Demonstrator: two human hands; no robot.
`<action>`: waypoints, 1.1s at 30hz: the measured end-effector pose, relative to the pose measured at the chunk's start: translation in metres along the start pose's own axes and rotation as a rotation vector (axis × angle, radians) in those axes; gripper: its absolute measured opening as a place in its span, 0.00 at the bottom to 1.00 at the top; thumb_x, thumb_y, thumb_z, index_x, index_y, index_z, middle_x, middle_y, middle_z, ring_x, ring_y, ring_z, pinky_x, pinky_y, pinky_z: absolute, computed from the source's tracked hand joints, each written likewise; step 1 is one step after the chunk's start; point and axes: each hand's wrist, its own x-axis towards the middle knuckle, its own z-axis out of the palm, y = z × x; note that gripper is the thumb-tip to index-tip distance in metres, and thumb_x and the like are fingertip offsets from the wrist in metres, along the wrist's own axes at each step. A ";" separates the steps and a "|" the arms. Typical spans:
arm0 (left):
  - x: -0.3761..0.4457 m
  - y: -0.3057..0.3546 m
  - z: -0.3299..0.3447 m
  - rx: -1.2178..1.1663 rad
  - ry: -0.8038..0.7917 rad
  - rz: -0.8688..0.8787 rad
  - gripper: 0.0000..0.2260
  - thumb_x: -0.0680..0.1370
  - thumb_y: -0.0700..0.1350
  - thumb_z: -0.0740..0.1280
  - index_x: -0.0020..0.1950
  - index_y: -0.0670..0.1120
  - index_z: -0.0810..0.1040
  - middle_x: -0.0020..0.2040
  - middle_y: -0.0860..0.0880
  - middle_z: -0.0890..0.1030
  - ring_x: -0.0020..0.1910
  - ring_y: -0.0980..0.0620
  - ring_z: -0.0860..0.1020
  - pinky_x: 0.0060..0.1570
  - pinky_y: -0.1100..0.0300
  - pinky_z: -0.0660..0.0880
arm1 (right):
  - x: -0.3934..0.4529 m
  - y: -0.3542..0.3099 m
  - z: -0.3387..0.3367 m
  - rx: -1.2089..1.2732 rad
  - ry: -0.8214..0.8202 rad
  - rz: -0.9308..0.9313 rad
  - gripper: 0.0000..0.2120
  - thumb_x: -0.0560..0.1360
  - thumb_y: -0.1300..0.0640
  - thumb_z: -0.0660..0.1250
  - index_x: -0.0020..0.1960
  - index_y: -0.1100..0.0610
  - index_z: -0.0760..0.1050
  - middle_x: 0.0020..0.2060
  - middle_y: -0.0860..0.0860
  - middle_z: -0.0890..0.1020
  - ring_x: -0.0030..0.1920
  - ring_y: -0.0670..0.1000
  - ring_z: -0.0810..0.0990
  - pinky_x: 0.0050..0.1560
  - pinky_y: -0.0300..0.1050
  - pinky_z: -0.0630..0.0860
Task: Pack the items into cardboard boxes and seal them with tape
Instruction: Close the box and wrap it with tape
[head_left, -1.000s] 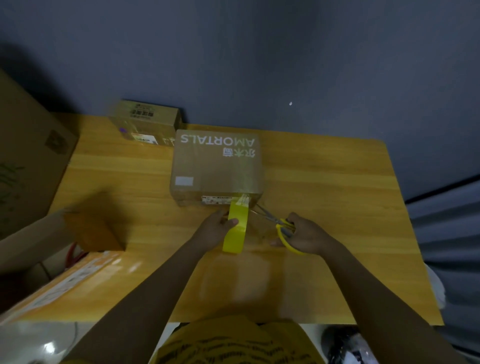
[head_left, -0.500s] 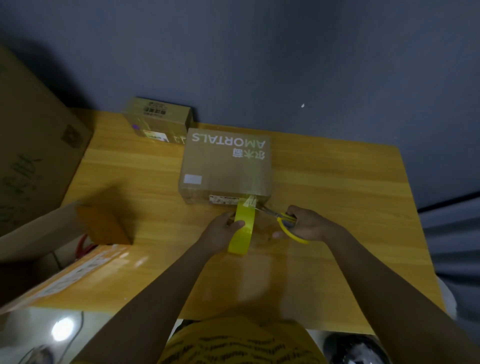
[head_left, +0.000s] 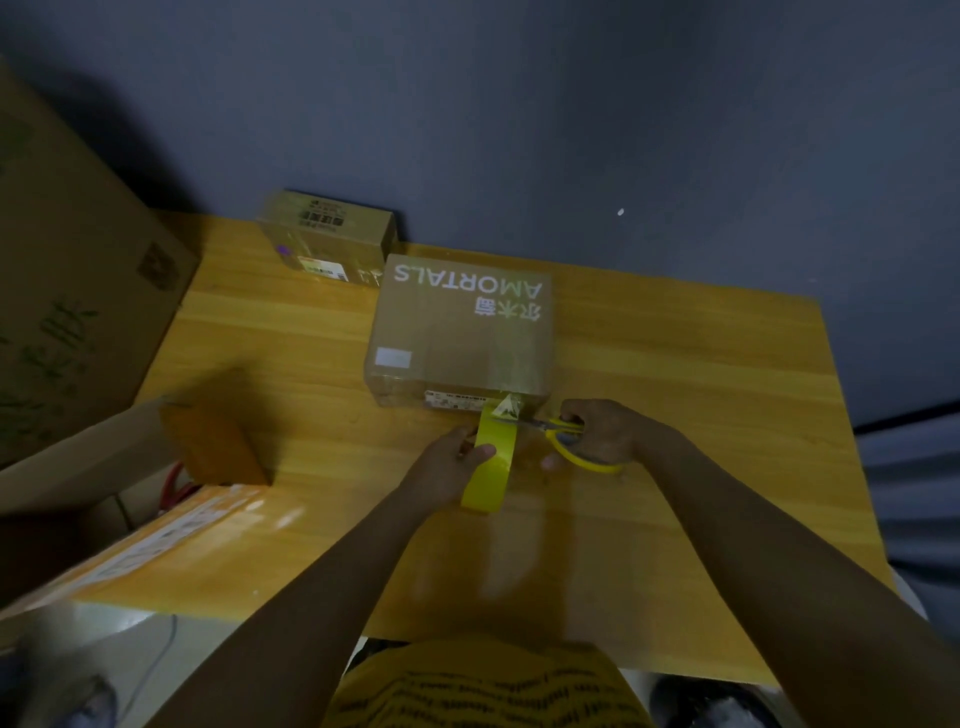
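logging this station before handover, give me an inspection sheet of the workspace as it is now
surface: wooden table, glare patches near front edge
job's things: AMORTALS box closed, tape strip running to yellow tape roll; scissors at the strip
clutter: small box at back; orange block at left edge
hands: left hand grips roll; right hand grips scissors
cables: red loop below left edge
surroundings: big carton left, dark wall behind

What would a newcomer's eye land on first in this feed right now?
Probably the yellow tape roll, held by the left hand in front of the box printed AMORTALS at the table's middle. Next, the yellow-handled scissors in the right hand, blades at the tape strip by the box's near edge.
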 end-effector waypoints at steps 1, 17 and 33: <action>0.000 0.000 0.000 0.001 0.001 0.002 0.20 0.82 0.48 0.61 0.72 0.42 0.67 0.63 0.41 0.76 0.59 0.45 0.76 0.51 0.57 0.73 | 0.001 0.002 0.000 0.001 0.005 0.000 0.25 0.63 0.33 0.74 0.42 0.49 0.67 0.40 0.49 0.73 0.37 0.50 0.71 0.35 0.46 0.64; 0.002 -0.004 0.000 -0.040 0.001 -0.013 0.20 0.81 0.48 0.62 0.72 0.44 0.67 0.62 0.42 0.76 0.57 0.44 0.77 0.55 0.49 0.76 | -0.001 -0.004 -0.017 -0.205 0.130 -0.103 0.26 0.63 0.33 0.73 0.33 0.52 0.65 0.27 0.48 0.66 0.29 0.48 0.65 0.30 0.45 0.59; 0.001 -0.006 -0.001 -0.043 -0.002 0.005 0.21 0.81 0.49 0.62 0.72 0.43 0.68 0.62 0.42 0.77 0.57 0.45 0.78 0.52 0.53 0.76 | -0.020 0.017 0.005 -0.042 -0.077 0.124 0.36 0.67 0.28 0.65 0.64 0.53 0.68 0.60 0.51 0.73 0.55 0.52 0.73 0.46 0.44 0.68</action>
